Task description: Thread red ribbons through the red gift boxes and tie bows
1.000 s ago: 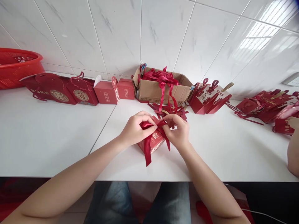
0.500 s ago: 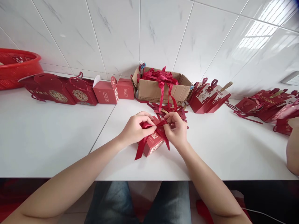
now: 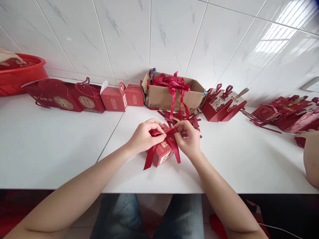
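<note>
A small red box (image 3: 163, 150) with light lettering lies on the white table, a dark red ribbon (image 3: 149, 158) tied in a bow across its top. On the bow's left loop, the fingers of my left hand (image 3: 149, 135) are pinched. My right hand (image 3: 187, 136) pinches the right loop beside the knot. Two ribbon tails hang down over the box towards me. Both hands partly cover the box's top and sides.
Behind the box are loose red strips (image 3: 183, 117) and a cardboard box (image 3: 171, 96) of ribbons. Red gift boxes (image 3: 113, 99) line the wall at left, more (image 3: 219, 104) at right. Another person's hand is in the red basket (image 3: 22, 78); another person's arm (image 3: 311, 159) is at far right.
Another person's hand has appeared in the basket at far left. The right ribbon tail has shifted slightly down and left. My hands have barely moved.
</note>
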A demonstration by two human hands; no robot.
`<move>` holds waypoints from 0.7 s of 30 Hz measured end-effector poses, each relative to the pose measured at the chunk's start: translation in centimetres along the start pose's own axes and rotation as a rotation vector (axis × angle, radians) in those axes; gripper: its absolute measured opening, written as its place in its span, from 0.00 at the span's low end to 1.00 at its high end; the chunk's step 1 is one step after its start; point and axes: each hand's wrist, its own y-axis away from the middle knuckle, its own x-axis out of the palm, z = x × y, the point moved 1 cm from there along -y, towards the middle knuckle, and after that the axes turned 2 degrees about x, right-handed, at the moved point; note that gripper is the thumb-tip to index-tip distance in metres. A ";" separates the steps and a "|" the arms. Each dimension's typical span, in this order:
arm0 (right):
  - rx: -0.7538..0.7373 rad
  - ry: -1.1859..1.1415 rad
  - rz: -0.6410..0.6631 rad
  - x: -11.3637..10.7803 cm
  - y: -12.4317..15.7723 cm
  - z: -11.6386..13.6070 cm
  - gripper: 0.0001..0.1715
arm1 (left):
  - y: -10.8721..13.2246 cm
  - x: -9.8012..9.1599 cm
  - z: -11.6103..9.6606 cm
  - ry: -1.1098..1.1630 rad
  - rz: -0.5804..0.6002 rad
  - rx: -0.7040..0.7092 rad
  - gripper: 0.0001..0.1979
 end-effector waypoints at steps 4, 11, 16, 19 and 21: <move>0.077 -0.126 0.185 -0.6 -0.7 -0.8 0.09 | -0.3 -1.2 -0.1 0.080 0.104 -0.024 0.06; -0.001 -0.113 0.229 -1.2 -1.0 -0.8 0.12 | -1.0 -2.7 0.4 0.150 0.213 -0.017 0.10; -0.354 -0.041 0.278 -1.4 -0.7 0.3 0.21 | -0.9 -2.5 0.5 0.044 0.119 0.002 0.05; -0.451 0.010 0.303 -1.4 -0.6 0.3 0.24 | -0.8 -2.4 0.6 -0.021 0.081 0.059 0.05; -0.479 0.043 0.309 -1.4 -0.6 0.1 0.25 | -0.8 -2.4 0.7 -0.049 0.042 0.094 0.06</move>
